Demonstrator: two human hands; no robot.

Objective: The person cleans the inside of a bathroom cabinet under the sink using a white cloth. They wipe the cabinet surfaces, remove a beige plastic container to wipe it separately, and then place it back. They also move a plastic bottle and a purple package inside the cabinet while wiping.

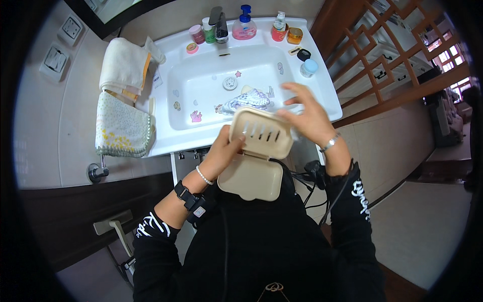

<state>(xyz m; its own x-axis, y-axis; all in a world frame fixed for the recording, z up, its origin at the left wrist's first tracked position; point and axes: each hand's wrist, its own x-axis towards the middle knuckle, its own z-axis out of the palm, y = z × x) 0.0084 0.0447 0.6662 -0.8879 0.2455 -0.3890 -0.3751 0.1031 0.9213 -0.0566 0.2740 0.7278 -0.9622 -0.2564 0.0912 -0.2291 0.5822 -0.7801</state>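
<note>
My left hand grips a beige plastic soap box by its left side, near the hinge. The box lies open, its slotted half raised toward the basin and its plain half hanging toward me. No soap shows in either half. At the box's upper right corner is my right hand, fingers apart and slightly blurred; whether its thumb touches the box I cannot tell. Beyond them, a wet purple-and-white patterned cloth lies crumpled in the white sink. A cream-coloured piece, perhaps soap, shows partly behind the cloth.
A black faucet stands at the back, beside a pink pump bottle and small bottles. A light-blue-lidded jar sits on the right rim. Towels hang at left. Black cables dangle below the right forearm.
</note>
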